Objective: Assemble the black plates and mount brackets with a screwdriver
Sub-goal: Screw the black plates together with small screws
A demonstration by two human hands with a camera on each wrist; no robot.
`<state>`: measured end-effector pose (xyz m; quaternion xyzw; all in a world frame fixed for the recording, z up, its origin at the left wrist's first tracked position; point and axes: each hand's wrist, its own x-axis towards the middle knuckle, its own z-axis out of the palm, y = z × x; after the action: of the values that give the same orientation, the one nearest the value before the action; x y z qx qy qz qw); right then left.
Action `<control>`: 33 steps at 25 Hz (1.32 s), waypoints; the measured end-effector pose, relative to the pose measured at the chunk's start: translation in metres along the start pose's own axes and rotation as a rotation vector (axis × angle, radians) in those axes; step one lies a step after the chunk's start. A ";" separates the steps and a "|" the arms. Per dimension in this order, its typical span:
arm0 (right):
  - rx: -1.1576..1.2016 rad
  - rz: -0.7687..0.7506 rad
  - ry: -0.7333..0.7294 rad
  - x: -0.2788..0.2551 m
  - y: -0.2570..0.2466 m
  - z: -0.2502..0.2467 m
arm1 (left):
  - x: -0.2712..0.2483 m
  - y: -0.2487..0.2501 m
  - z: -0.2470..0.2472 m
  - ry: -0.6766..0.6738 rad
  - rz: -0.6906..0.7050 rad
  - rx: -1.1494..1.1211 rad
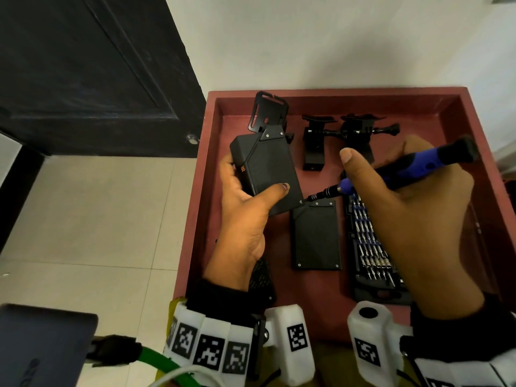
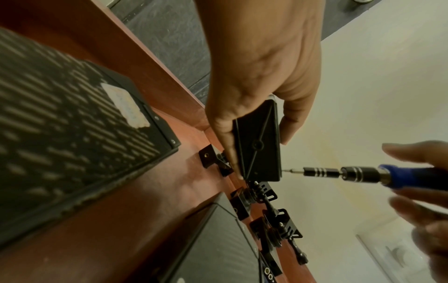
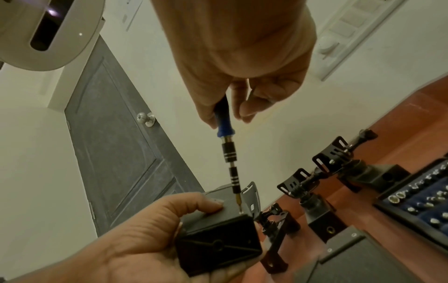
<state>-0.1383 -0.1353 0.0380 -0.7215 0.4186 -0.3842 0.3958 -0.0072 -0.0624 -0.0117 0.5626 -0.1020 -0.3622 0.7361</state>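
Clamped by thumb and fingers of the left hand (image 1: 245,208), the rigid, likely light black plate assembly (image 1: 265,166) sits centre-frame above the tray (image 1: 418,96), while the right hand (image 1: 413,208) grips the screwdriver (image 1: 402,171) at its lower corner screw.

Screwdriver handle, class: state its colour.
Blue and black; the screwdriver handle shows best in the head view, gripped by the right hand.

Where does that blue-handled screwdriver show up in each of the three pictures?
Head view: screwdriver right of centre, slanting down-left to the black box's corner.
Left wrist view: it enters from the right edge, lying level.
Right wrist view: it hangs near centre, tip down.
Shared landmark: the held black box at its tip.
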 end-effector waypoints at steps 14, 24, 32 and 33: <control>0.224 0.069 -0.363 0.012 -0.004 -0.021 | 0.000 0.000 0.001 0.035 0.010 0.017; 0.166 -0.096 0.220 -0.003 -0.003 0.000 | 0.001 0.000 0.001 0.013 -0.007 -0.014; 0.579 0.075 0.010 0.003 0.006 0.004 | 0.003 -0.001 -0.001 0.046 -0.027 0.005; 0.579 0.048 -0.013 0.002 0.006 0.006 | 0.002 -0.001 -0.001 0.043 -0.011 0.038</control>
<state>-0.1345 -0.1375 0.0306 -0.5707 0.3060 -0.4735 0.5970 -0.0057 -0.0635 -0.0136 0.5850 -0.0897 -0.3520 0.7251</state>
